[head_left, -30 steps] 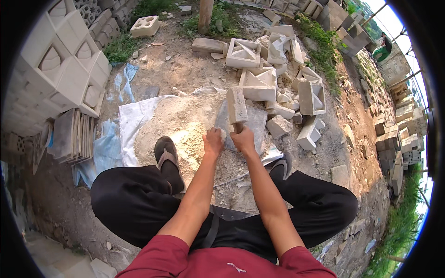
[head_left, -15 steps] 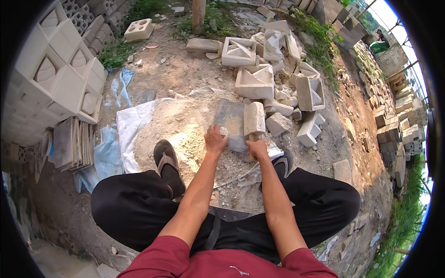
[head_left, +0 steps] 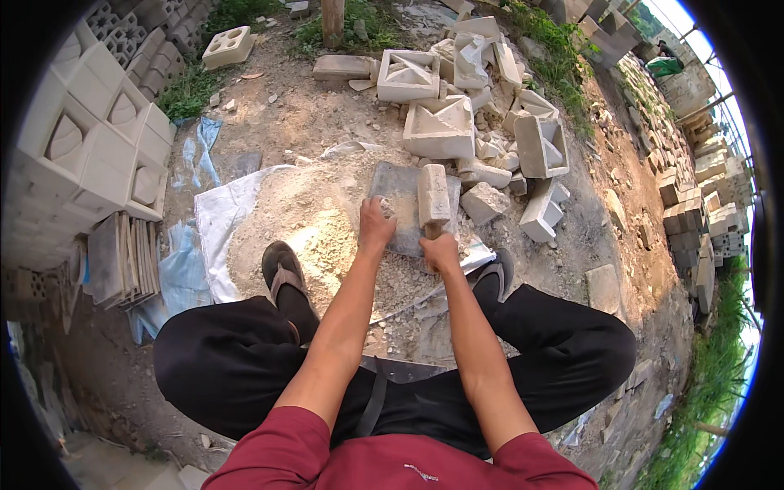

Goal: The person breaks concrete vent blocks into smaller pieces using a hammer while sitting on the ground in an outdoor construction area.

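My right hand point(head_left: 441, 252) is closed round the short handle of a mallet with a pale, dusty, block-shaped head point(head_left: 434, 193). The head is over the right part of a flat grey slab point(head_left: 402, 178) lying on the ground between my feet. At the slab's left side, my left hand point(head_left: 376, 226) curls its fingers round a small pale lump of rubble point(head_left: 387, 208). Pale crumbs and powder are spread on the slab near that lump. Whether the mallet head touches the slab, I cannot tell.
A heap of pale crushed rubble point(head_left: 306, 208) lies on a white sheet point(head_left: 214, 233) left of the slab. Broken hollow blocks point(head_left: 441, 128) pile up at the far right. Stacked pale blocks point(head_left: 98, 139) and thin boards point(head_left: 122, 257) stand on the left. A post point(head_left: 332, 23) rises at the back.
The mallet has shifted slightly left over the slab, and more of its handle shows. My left hand keeps its hold on the lump. The whole view has shifted a little.
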`<action>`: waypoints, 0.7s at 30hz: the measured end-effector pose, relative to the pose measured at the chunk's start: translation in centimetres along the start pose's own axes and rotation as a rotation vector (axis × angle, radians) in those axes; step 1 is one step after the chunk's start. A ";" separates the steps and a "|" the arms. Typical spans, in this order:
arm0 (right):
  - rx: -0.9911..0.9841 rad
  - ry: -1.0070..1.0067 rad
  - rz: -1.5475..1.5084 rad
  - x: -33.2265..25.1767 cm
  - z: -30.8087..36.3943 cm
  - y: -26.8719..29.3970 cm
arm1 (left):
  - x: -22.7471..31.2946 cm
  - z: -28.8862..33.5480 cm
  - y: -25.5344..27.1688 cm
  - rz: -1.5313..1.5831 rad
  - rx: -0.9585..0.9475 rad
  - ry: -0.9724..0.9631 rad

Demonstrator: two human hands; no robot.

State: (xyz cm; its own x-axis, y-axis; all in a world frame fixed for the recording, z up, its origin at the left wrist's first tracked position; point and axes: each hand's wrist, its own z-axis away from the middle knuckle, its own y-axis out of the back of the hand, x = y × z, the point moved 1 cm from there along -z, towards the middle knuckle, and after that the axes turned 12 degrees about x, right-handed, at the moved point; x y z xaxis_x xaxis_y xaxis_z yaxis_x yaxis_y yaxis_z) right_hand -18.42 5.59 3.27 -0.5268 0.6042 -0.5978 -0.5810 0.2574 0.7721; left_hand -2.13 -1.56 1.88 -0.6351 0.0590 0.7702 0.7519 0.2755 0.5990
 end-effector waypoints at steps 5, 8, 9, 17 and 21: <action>-0.077 -0.041 -0.014 -0.6 0.3 0.0 | -0.4 0.0 0.3 0.040 -0.058 -0.162; -0.078 -0.032 -0.017 -0.7 0.4 0.0 | -0.5 0.5 0.5 0.023 -0.087 -0.215; -0.076 -0.027 -0.018 -0.8 0.5 0.0 | -0.7 0.6 0.6 0.020 -0.101 -0.224; -0.004 0.033 -0.088 0.7 0.1 -0.6 | -1.2 2.4 1.0 0.079 -0.085 -0.310; -0.074 0.016 -0.322 -3.4 1.6 -0.3 | -2.2 2.4 1.6 -0.024 -0.057 -0.274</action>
State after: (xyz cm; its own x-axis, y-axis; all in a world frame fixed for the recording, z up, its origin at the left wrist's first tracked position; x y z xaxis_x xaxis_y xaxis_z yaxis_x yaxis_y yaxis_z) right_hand -15.48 4.72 5.41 -0.3180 0.4881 -0.8128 -0.7625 0.3778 0.5252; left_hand 0.03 1.10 0.62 -0.6709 0.3125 0.6725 0.7401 0.2255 0.6336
